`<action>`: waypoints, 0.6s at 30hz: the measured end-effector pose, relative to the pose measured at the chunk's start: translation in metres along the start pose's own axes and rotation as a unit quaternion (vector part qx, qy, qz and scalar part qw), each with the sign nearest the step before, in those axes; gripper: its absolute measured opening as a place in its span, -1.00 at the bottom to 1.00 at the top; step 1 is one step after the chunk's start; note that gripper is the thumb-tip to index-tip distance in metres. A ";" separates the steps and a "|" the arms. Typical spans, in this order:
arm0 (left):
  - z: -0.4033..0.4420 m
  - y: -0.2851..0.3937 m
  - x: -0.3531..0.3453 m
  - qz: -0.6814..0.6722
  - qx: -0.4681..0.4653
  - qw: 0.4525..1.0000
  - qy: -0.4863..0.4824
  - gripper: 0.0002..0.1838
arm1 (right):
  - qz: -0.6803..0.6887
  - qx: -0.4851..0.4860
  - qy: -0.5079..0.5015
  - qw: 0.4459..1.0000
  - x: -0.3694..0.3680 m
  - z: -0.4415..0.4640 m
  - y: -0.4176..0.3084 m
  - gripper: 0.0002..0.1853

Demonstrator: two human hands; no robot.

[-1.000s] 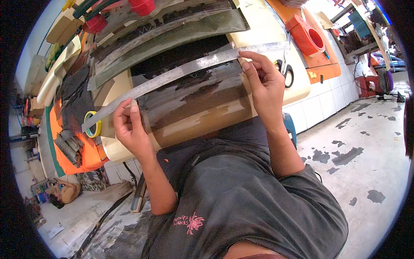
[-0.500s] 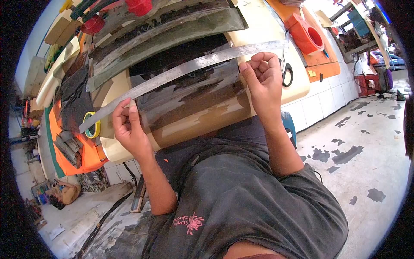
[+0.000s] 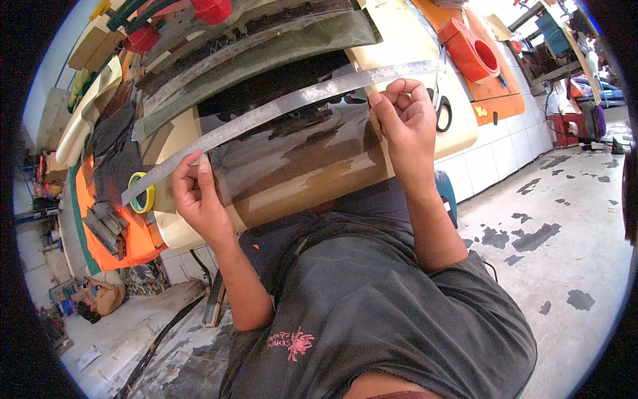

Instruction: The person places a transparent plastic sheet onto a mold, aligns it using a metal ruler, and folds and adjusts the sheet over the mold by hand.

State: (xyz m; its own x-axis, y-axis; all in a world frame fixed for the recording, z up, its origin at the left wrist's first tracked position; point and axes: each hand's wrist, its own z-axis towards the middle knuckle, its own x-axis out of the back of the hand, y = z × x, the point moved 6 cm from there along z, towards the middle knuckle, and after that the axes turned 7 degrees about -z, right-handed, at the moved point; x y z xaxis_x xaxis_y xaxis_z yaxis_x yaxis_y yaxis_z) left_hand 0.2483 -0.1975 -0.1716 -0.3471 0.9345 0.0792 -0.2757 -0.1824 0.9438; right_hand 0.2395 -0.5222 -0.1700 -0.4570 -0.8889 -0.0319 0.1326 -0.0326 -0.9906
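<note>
At the far left of your bench, dark grey strips (image 3: 105, 225) lie on an orange cover (image 3: 139, 247), and just to the right of them a yellow tape roll (image 3: 150, 199) sits under the near end of a long steel ruler (image 3: 279, 106). Next comes your left hand (image 3: 203, 199), its thumb and forefinger brought together in a narrow pinch at the upper left corner of the dark film (image 3: 306, 153), just below the ruler's edge, with your other fingers curled in toward the palm. Between your two hands the film spreads over the cream bench top (image 3: 178, 229) and bends down over its front edge toward your lap, see-through enough to let the cream show in its lower part. The ruler slants across above it, rising to the right, and beyond that lies a greenish strip (image 3: 266, 70). Your right hand (image 3: 409, 126) is at the film's upper right corner, thumb and forefinger in a similarly small pinch on it, the remaining fingers bent; its fingertips are close under the ruler. Just right of that hand are scissors with black handles (image 3: 444, 116), and past them a red holder (image 3: 462, 50) stands on an orange board (image 3: 502, 106).
</note>
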 end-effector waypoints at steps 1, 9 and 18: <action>0.000 0.000 0.000 -0.005 0.002 1.000 0.001 -0.78 | 0.006 0.005 0.001 1.000 0.000 0.000 0.000 -0.78; 0.002 0.003 0.000 -0.007 -0.037 0.999 0.015 -0.81 | 0.023 -0.016 0.002 1.000 0.002 0.002 0.001 -0.75; 0.002 0.001 -0.001 -0.027 -0.021 0.999 0.017 -0.81 | -0.089 0.017 0.054 0.994 0.011 -0.001 -0.013 -0.81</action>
State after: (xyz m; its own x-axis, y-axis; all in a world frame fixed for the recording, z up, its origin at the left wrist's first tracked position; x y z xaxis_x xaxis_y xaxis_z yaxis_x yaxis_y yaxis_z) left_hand 0.2501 -0.1978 -0.1697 -0.3605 0.9326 0.0165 -0.3322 -0.1449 0.9320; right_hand 0.2320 -0.5306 -0.1577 -0.5679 -0.8132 0.1271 0.0708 -0.2022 -0.9768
